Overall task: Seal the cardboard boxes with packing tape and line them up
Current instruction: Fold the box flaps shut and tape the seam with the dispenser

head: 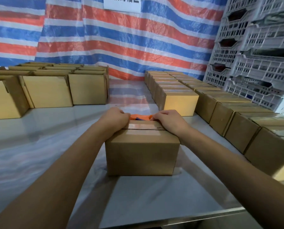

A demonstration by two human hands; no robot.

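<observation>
Gripping box far edge: left hand, right hand; long axis left-right.

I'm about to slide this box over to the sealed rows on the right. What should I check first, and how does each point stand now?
1. Tape covers the top seam of the box: ok.
2. Tape ends pressed down the sides: cannot tell, the hands cover them.
3. Left hand and right hand hold the box's far top edge: ok.
4. Orange dispenser free of both hands: cannot tell; it lies behind the box and the fingertips are hidden.
5. Bare table in front of the inner sealed row: ok.
</observation>
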